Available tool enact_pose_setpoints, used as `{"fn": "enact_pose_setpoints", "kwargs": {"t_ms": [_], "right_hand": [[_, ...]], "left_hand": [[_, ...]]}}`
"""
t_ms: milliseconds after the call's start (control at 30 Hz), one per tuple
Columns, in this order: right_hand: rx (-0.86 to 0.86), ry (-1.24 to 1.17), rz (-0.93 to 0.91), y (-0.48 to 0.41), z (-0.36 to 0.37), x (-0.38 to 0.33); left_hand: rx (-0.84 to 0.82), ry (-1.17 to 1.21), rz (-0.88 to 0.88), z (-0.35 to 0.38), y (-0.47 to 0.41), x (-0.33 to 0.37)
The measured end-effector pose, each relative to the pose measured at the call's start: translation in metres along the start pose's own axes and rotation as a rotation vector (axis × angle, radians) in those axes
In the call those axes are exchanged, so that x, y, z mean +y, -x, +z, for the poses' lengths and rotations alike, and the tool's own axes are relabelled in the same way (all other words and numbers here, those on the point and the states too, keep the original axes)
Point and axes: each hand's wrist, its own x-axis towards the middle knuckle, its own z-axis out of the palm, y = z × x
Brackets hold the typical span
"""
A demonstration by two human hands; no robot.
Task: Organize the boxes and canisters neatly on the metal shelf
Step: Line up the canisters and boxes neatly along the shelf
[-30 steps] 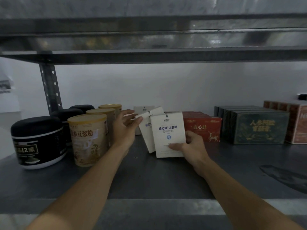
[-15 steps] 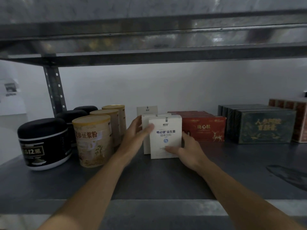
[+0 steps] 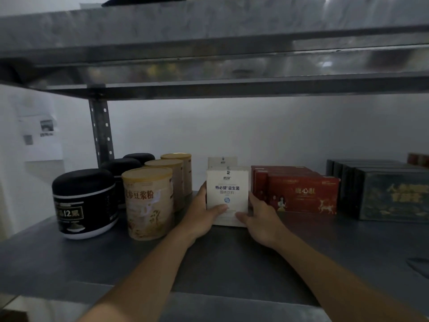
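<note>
On the grey metal shelf (image 3: pixel 232 259), a tan gold-lidded canister (image 3: pixel 148 201) stands left of the white upright cardboard box (image 3: pixel 227 189). The left hand (image 3: pixel 199 214) clasps that box's left edge, the right hand (image 3: pixel 260 219) its right edge, thumbs on its front. Right of it lie red flat boxes (image 3: pixel 301 194). Both hands are equally near; the row behind it runs straight back.

Front strip of metal shelf (image 3: pixel 232 263) bare: open passage for my hands across nearly full width. Headroom above all goods; upper shelf (image 3: pixel 209 54) caps reach from above. Left of white boxes (image 3: pixel 227 194): gap to beige canisters (image 3: pixel 148 201), taken up by my left hand (image 3: pixel 200 212). Right of them: narrow slot to red boxes (image 3: pixel 301 194), my right hand (image 3: pixel 260 219) at its mouth. Black jars (image 3: pixel 84 203) and upright post (image 3: pixel 101 131) block far left. Dark boxes (image 3: pixel 392 194) wall off right. Dark object (image 3: pixel 417 266) lies at right front edge.
</note>
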Motion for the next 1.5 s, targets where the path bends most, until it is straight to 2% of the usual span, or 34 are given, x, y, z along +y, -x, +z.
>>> {"fn": "enact_pose_setpoints", "kwargs": {"t_ms": [433, 667, 900, 1200, 1500], "right_hand": [[0.004, 0.024, 0.092, -0.052, 0.012, 0.008], [0.003, -0.065, 0.125, -0.072, 0.013, 0.019], [-0.003, -0.175, 0.072, -0.099, 0.019, 0.034], [-0.108, -0.230, 0.010, -0.115, 0.021, 0.046], [-0.006, -0.157, -0.044, -0.113, 0.024, 0.049]], "left_hand": [[0.055, 0.124, -0.068, 0.005, -0.058, -0.021], [0.093, 0.073, -0.140, 0.006, -0.080, -0.029], [0.017, 0.163, -0.088, 0.005, -0.095, -0.036], [-0.058, 0.129, -0.063, 0.004, -0.107, -0.043], [-0.001, 0.102, -0.054, 0.004, -0.103, -0.046]]}}
